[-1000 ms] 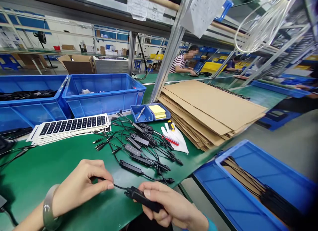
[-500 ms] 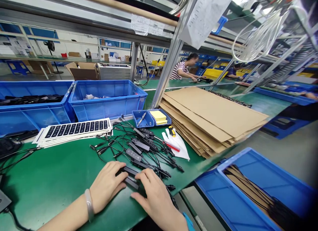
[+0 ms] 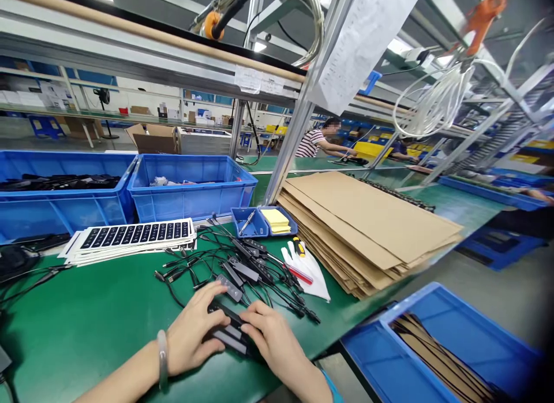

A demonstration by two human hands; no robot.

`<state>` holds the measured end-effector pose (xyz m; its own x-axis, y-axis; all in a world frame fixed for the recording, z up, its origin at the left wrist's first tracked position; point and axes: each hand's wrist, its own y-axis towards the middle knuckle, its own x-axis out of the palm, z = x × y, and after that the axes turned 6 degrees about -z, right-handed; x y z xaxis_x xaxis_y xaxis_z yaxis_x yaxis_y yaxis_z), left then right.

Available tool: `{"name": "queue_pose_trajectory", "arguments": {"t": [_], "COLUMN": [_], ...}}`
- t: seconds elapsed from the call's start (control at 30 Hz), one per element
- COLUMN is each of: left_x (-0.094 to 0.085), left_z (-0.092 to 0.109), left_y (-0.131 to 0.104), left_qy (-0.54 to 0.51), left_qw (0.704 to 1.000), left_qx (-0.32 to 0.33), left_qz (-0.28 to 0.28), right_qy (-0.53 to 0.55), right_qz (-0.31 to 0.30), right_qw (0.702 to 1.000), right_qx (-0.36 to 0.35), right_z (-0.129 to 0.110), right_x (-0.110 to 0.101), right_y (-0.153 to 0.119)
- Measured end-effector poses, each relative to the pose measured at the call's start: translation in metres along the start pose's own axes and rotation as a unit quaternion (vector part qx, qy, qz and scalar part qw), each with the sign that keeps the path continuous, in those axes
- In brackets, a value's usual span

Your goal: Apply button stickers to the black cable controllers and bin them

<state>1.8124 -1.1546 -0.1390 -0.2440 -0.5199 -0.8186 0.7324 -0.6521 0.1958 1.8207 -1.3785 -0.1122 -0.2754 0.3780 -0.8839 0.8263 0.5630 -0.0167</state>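
Observation:
Several small black boxes with cables lie in a tangled pile on the green table. At the near end of the pile, my left hand rests its curved fingers on the left ends of dark boxes. My right hand pinches the right end of a black box there, thumb and fingertips together. The undersides of the boxes and part of their right ends are hidden by my hands.
Label sheets lie behind left, before two blue bins. Small trays, a white glove and stacked cardboard are behind and right. A blue crate stands lower right. Across the line a person works.
The view has tilted up slightly. My right hand's fingertips have closed onto the end of a box, and my left hand's fingers have spread over the boxes.

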Motion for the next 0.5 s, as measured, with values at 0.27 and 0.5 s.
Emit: {"name": "queue_pose_trajectory", "arguments": {"t": [0.27,0.5], "left_x": [-0.001,0.005], "left_z": [0.001,-0.01], "left_y": [0.001,-0.002], "left_qy": [-0.028,0.035], "left_qw": [0.999,0.999], "left_qx": [0.017,0.01], "left_qz": [-0.016,-0.016], "right_qy": [-0.148,-0.046], "right_qz": [0.025,0.011], "right_qw": [0.985,0.998], "right_qx": [0.08,-0.046], "right_z": [-0.006,0.007], "right_x": [0.004,-0.004], "right_y": [0.049,0.026]}}
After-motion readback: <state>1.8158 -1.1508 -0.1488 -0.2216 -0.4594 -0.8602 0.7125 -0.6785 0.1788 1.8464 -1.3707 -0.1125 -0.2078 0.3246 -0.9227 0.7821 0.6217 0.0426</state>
